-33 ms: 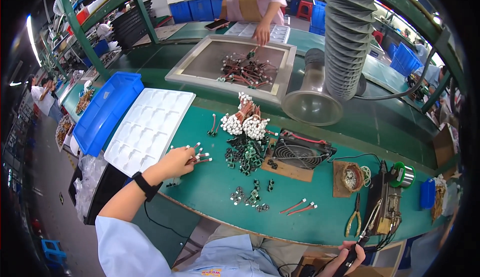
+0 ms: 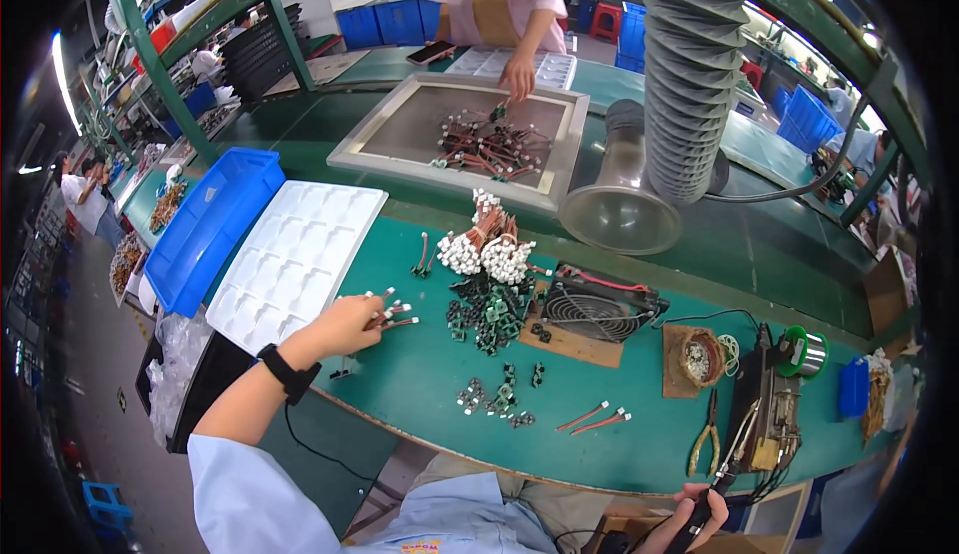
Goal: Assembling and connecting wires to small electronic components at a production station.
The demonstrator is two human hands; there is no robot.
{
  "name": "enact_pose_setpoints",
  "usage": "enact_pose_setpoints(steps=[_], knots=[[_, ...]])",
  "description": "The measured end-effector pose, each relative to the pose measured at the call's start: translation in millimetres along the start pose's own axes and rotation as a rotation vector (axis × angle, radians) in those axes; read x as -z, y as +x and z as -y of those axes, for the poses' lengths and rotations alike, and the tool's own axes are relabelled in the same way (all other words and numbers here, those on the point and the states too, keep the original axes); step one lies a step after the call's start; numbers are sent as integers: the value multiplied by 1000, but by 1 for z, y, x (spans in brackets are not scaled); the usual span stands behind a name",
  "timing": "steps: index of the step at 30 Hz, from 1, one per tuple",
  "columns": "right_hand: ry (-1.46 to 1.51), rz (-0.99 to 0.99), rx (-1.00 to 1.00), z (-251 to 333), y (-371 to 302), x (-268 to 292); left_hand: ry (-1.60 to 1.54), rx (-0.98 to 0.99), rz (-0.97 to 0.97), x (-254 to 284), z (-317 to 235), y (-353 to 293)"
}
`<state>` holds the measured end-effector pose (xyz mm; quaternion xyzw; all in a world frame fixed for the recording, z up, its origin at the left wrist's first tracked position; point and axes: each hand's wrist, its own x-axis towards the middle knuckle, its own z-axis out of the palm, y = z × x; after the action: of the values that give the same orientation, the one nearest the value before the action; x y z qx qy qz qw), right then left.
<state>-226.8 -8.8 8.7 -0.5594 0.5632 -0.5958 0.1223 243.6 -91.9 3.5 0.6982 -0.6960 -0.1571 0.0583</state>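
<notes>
At the left part of the green bench, my left hand (image 2: 350, 324) is closed around several short wire leads (image 2: 398, 316). Their white connectors stick out past my fingers to the right. By the front edge at lower right, my right hand (image 2: 696, 516) grips the black handle of what looks like a soldering iron (image 2: 711, 502). Mid-bench lie bundled leads with white connectors (image 2: 486, 250), with a heap of small green and black circuit boards (image 2: 496, 314) in front. Some loose boards (image 2: 499, 394) and a few red leads (image 2: 596, 419) lie closer to me.
A white moulded tray (image 2: 295, 259) and a blue bin (image 2: 215, 224) stand at left. Right of the boards are a fan (image 2: 599, 304), pliers (image 2: 706, 437) and a solder spool (image 2: 805, 350). An extraction hood (image 2: 621, 219) hangs beyond. A co-worker's hand (image 2: 518, 74) reaches over a framed tray (image 2: 345, 154).
</notes>
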Motion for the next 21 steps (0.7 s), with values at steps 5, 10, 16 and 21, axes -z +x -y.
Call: enact_pose_setpoints(steps=[5, 10, 16, 21], knots=[[-29, -3, 3, -12, 10, -2, -122, 50, -57, 74, 3, 44], [-94, -13, 123, -14, 24, 0, 175, -214, -431, 139, -11, 178], [-124, -5, 95, -16, 25, 2, 340, 86, -604, 78, -16, 311], [-147, -44, 37, -13, 30, 3, 387, 134, -402, 92, 2, 314]])
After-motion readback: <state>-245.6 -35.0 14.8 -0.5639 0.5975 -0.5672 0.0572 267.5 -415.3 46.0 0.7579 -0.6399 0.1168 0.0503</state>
